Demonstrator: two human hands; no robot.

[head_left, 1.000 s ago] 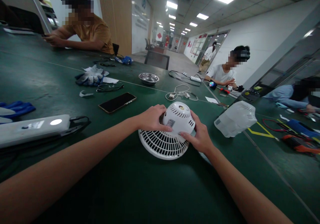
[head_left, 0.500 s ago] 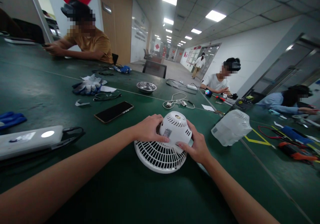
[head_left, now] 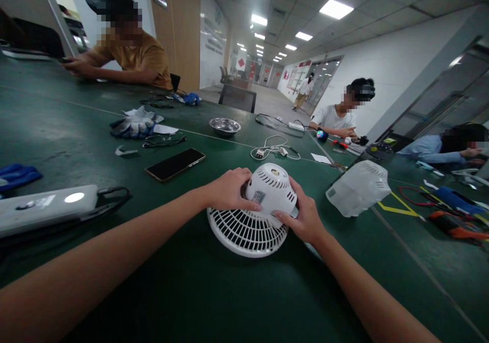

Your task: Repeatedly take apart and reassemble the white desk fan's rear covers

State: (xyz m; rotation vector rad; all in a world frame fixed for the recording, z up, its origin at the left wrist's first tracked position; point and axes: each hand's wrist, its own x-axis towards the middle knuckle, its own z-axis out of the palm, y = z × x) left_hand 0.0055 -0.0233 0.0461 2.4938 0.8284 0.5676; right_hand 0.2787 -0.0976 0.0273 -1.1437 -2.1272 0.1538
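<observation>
A small white fan (head_left: 248,231) lies grille-down on the green table (head_left: 229,292), its rounded motor housing (head_left: 272,187) pointing up. My left hand (head_left: 229,189) grips the left side of that housing with curled fingers. My right hand (head_left: 303,216) wraps round its right side, thumb on the lower edge. Both hands are closed on the fan. A grey label shows on the housing between them.
A translucent white fan part (head_left: 359,187) lies to the right. A black phone (head_left: 174,163), white cable (head_left: 275,150), steel bowl (head_left: 224,125), gloves (head_left: 133,125) and a white power bank (head_left: 46,208) lie about. Three people sit at the tables.
The view shifted a little; my hands stay on the fan housing in the same grip. A person in the corridor has walked on.
</observation>
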